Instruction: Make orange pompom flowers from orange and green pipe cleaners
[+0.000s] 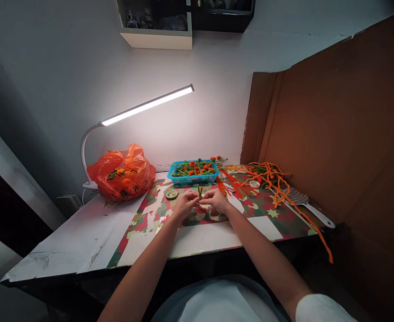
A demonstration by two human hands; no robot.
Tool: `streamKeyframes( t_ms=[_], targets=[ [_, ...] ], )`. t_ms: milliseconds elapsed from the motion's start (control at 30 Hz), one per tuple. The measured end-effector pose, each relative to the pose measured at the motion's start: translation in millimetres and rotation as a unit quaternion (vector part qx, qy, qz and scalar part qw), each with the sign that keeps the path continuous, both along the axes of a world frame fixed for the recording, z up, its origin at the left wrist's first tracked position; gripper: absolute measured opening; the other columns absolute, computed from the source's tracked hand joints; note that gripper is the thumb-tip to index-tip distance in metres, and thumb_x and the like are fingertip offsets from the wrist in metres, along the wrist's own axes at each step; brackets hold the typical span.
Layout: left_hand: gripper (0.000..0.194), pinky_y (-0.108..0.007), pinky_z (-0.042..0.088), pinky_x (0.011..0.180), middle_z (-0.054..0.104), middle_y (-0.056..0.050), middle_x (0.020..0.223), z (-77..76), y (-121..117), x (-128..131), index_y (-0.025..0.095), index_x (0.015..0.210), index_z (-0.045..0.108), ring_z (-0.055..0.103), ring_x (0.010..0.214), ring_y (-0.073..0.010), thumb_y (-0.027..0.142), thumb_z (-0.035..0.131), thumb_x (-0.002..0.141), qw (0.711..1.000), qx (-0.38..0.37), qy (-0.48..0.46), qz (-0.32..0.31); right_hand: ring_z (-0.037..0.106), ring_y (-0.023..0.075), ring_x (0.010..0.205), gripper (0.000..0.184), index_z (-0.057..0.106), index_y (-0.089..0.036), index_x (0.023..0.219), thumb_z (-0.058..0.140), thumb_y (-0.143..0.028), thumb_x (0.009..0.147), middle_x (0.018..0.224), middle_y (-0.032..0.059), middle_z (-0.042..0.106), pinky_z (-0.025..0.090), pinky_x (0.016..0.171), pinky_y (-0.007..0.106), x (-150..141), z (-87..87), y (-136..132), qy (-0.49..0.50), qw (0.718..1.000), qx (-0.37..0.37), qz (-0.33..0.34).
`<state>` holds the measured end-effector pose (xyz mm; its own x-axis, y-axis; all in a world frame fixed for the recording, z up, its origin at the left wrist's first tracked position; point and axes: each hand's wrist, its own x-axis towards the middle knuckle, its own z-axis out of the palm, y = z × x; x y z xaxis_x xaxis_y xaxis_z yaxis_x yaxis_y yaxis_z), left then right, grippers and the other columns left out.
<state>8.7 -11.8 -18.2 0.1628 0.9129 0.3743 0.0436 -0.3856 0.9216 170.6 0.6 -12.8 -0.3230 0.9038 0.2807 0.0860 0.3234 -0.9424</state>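
My left hand (186, 202) and my right hand (216, 200) meet over the middle of the table, fingertips pinched together. Between them a short green pipe cleaner (200, 192) stands up, its top end looking split or doubled. Both hands grip its lower part, which the fingers partly hide. Just left of my left hand lies a roll of green tape (172, 194). Behind the hands is a blue plastic basket (193, 180) holding several green stems with orange flower heads (197, 168).
An orange plastic bag (126, 179) with flowers inside stands left, beneath a lit desk lamp (146, 106). Orange pipe cleaners (279, 183) are heaped at right, some hanging past the table edge, near a white-handled brush (317, 214). A cardboard sheet (334, 116) walls the right side.
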Motion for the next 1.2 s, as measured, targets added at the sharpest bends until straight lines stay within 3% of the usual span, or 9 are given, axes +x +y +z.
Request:
streamKeyframes(
  t_ms=[133,200,500,667,767,900,1033,1200],
  targets=[
    [0.028,-0.029,0.055,0.057,0.059,-0.005,0.081,-1.1,2,-2,0.014,0.07,0.068,0.06,0.063,-0.0141,0.041,0.073,0.065,1.0,-0.008,-0.025,0.014,0.042,0.0115,0.055,0.03,0.065,-0.018,0.056,0.073,-0.046,0.059,0.057,0.0006,0.056,0.031,0.052,0.025,-3,3.1,-4,-0.015,0.992,0.115,-0.054],
    [0.03,-0.029,0.056,0.058,0.057,-0.005,0.084,-0.9,2,-2,0.014,0.071,0.069,0.06,0.064,-0.0138,0.043,0.072,0.065,0.999,-0.006,-0.037,0.027,0.042,0.0119,0.056,0.031,0.066,-0.018,0.057,0.068,-0.047,0.066,0.058,0.0013,0.057,0.032,0.053,0.026,-4,4.6,-5,-0.017,0.989,0.135,-0.052],
    [0.027,-0.023,0.051,0.058,0.057,-0.006,0.078,5.8,-3,-1,0.015,0.061,0.068,0.058,0.074,-0.0161,0.04,0.069,0.07,0.991,0.087,0.07,0.067,0.048,0.012,0.054,0.017,0.062,-0.017,0.055,0.067,-0.031,0.063,0.056,-0.0003,0.057,0.034,0.052,0.025,-5,4.6,-4,-0.009,0.997,0.056,-0.06],
    [0.028,-0.027,0.055,0.06,0.057,-0.005,0.087,6.5,-5,0,0.015,0.069,0.069,0.06,0.074,-0.0157,0.043,0.07,0.067,0.999,0.029,0.008,0.034,0.045,0.0116,0.052,0.015,0.06,-0.017,0.055,0.063,-0.024,0.067,0.054,-0.0012,0.054,0.033,0.051,0.025,-8,0.4,-2,-0.034,0.991,0.086,-0.098],
    [0.032,-0.028,0.057,0.061,0.057,-0.002,0.079,7.6,-5,1,0.015,0.071,0.066,0.059,0.066,-0.0127,0.045,0.072,0.064,0.997,-0.04,-0.056,0.025,0.046,0.0124,0.056,0.014,0.061,-0.018,0.056,0.064,-0.021,0.07,0.057,-0.0009,0.055,0.034,0.055,0.025,-9,0.3,-6,-0.079,0.972,0.174,-0.135],
    [0.03,-0.026,0.055,0.065,0.057,0.001,0.072,7.2,-4,0,0.015,0.071,0.063,0.058,0.064,-0.0102,0.041,0.075,0.061,0.988,-0.085,-0.131,0.024,0.051,0.0154,0.069,0.01,0.064,-0.02,0.064,0.066,-0.021,0.074,0.064,-0.0002,0.058,0.034,0.069,0.029,-11,2.7,-16,-0.141,0.924,0.3,-0.193],
    [0.027,-0.025,0.054,0.065,0.061,-0.001,0.074,6.3,-3,0,0.014,0.072,0.064,0.059,0.066,-0.011,0.035,0.076,0.059,0.978,-0.117,-0.172,0.02,0.052,0.0165,0.077,0.014,0.065,-0.021,0.073,0.057,-0.019,0.085,0.074,0.001,0.061,0.032,0.073,0.031,-11,3.6,-23,-0.153,0.896,0.364,-0.202],
    [0.031,-0.022,0.051,0.062,0.067,-0.005,0.084,7.6,-4,2,0.014,0.082,0.066,0.062,0.072,-0.0128,0.033,0.076,0.06,0.969,-0.137,-0.203,-0.027,0.052,0.0177,0.08,0.017,0.065,-0.021,0.081,0.051,-0.02,0.089,0.08,0.0024,0.062,0.031,0.074,0.033,-11,3.6,-26,-0.163,0.876,0.409,-0.198]
  ],
)
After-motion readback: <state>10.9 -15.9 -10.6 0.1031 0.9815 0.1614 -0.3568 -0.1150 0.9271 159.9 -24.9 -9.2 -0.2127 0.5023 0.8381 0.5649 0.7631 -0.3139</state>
